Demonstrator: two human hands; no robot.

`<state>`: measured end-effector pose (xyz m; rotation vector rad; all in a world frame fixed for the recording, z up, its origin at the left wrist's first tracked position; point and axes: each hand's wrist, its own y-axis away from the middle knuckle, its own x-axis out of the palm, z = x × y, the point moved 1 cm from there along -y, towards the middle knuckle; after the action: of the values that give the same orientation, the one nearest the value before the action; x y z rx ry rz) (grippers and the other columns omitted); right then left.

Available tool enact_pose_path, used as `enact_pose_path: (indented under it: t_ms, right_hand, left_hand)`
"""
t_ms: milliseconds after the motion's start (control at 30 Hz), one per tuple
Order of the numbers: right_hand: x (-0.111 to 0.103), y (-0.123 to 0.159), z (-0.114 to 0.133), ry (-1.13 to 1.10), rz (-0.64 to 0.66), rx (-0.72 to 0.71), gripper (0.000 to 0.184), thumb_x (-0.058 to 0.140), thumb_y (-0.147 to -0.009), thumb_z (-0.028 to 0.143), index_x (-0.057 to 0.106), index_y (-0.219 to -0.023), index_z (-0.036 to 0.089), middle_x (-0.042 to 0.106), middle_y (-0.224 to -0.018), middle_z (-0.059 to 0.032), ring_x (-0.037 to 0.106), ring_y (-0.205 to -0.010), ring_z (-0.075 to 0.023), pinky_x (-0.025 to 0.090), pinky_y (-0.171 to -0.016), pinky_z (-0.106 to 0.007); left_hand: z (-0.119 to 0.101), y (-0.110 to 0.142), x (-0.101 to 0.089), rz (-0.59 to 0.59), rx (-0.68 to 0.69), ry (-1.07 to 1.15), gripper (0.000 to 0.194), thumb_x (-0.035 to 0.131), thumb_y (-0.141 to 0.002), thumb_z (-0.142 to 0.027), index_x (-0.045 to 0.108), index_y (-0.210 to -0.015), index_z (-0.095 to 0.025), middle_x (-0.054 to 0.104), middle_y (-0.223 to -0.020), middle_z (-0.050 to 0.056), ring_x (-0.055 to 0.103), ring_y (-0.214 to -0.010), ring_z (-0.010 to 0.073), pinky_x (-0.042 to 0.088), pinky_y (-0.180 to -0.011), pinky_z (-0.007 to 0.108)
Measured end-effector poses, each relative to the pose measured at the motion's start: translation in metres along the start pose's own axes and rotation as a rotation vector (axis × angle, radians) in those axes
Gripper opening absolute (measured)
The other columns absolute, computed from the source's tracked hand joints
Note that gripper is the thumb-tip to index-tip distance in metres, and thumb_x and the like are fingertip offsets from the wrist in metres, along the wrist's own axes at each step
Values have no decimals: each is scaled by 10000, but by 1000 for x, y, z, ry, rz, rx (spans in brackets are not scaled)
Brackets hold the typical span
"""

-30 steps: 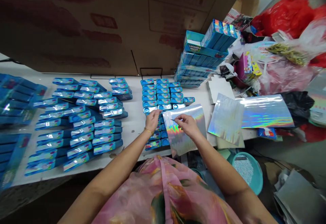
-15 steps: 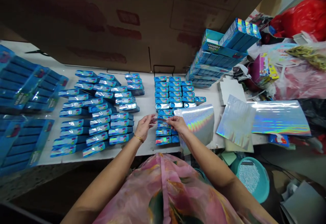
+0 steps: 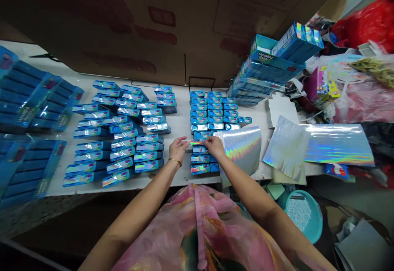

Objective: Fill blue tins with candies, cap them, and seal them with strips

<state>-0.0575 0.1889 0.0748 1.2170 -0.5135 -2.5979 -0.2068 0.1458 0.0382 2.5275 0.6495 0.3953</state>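
A narrow shiny holographic sticker strip (image 3: 197, 143) is stretched between my two hands, above a group of small blue boxes (image 3: 214, 113) standing in rows. My left hand (image 3: 178, 148) pinches its left end, and my right hand (image 3: 214, 146) pinches the right end. Under my right forearm lies a silvery holographic sticker sheet (image 3: 243, 148), partly over the boxes. To the left, more blue boxes (image 3: 123, 143) stand in loose columns, many with shiny strips on their upper faces.
A large cardboard carton (image 3: 123, 28) rises behind the table. Filled blue display boxes (image 3: 267, 72) are stacked at back right, others (image 3: 27, 98) at far left. More holographic sheets (image 3: 338, 143) lie right, near plastic bags (image 3: 363, 24). A turquoise basin (image 3: 318, 217) is below the table.
My right hand has moved off the holographic sheet with a strip. My left hand has come to the strip's other end, so both now hold it. The view has shifted left.
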Motion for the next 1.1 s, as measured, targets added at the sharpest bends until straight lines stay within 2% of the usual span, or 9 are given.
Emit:
enact_pose_path:
  t_ms: [200, 367, 467, 567, 733, 800, 933, 1000, 1100]
  right_hand:
    - [0, 1, 10, 334, 21, -12, 192, 467, -776, 301, 625, -787, 192, 650, -791, -49, 582, -771, -165, 374, -632, -226]
    - [-1, 11, 8, 614, 13, -135, 274, 330, -867, 293, 499, -1063, 205, 599, -965, -80, 569, -833, -179, 392, -671, -267]
    - [-2, 21, 4, 753, 114, -325, 337, 289, -867, 192, 424, -1172, 237, 566, -1011, -90, 556, -856, -179, 397, -687, -279]
    - [0, 28, 3, 828, 193, -411, 419, 327, -840, 151, 355, -1254, 210, 566, -972, -121, 549, -843, -191, 395, -708, -308]
    - [-18, 31, -4, 716, 128, -459, 373, 376, -812, 149, 496, -1161, 202, 580, -907, -114, 552, -779, -202, 402, -682, -313]
    - [-41, 28, -16, 588, -15, -447, 350, 364, -821, 163, 536, -1123, 206, 577, -905, -95, 540, -807, -192, 409, -702, -294]
    - [-88, 12, -49, 374, -341, -439, 338, 351, -837, 173, 565, -1095, 216, 559, -958, -72, 503, -895, -176, 406, -773, -276]
    - [-99, -1, -63, 380, -329, -476, 310, 398, -830, 189, 584, -1075, 228, 554, -992, -70, 491, -914, -186, 403, -793, -294]
    - [-97, -16, -74, 422, -191, -512, 282, 437, -826, 208, 602, -1050, 247, 557, -1014, -58, 481, -917, -190, 402, -802, -304]
  left_hand:
    - [18, -9, 4, -56, -12, 38, 434, 702, -438, -250, 541, -825, -137, 555, -565, -39, 521, -538, 90, 387, -568, 232]
    - [27, -10, 9, -78, 26, -74, 383, 659, -503, -250, 553, -852, -136, 581, -640, -3, 543, -587, 117, 419, -608, 263]
    - [28, -7, 8, -75, 114, -277, 259, 593, -573, -230, 601, -822, -156, 604, -742, 31, 554, -655, 147, 434, -658, 293]
    - [28, -4, 4, 62, 263, -432, 210, 506, -603, -153, 650, -749, -196, 614, -823, 43, 556, -799, 186, 410, -791, 318]
    - [9, 2, 5, 58, 455, -593, 288, 477, -631, -136, 668, -832, -216, 588, -912, 66, 516, -911, 228, 357, -867, 342]
    - [-3, 8, 19, 86, 552, -672, 289, 472, -690, -187, 646, -919, -217, 582, -948, 72, 491, -946, 233, 327, -887, 354]
    - [-12, 18, 72, 315, 630, -784, 315, 562, -684, -312, 615, -980, -220, 581, -1003, 83, 460, -980, 250, 300, -890, 364]
    - [-9, 18, 100, 381, 565, -771, 302, 617, -629, -304, 635, -916, -210, 600, -911, 85, 485, -930, 255, 329, -850, 357]
    - [-1, 14, 130, 483, 295, -633, 115, 627, -591, -228, 649, -701, -202, 590, -660, 49, 538, -748, 223, 397, -724, 330]
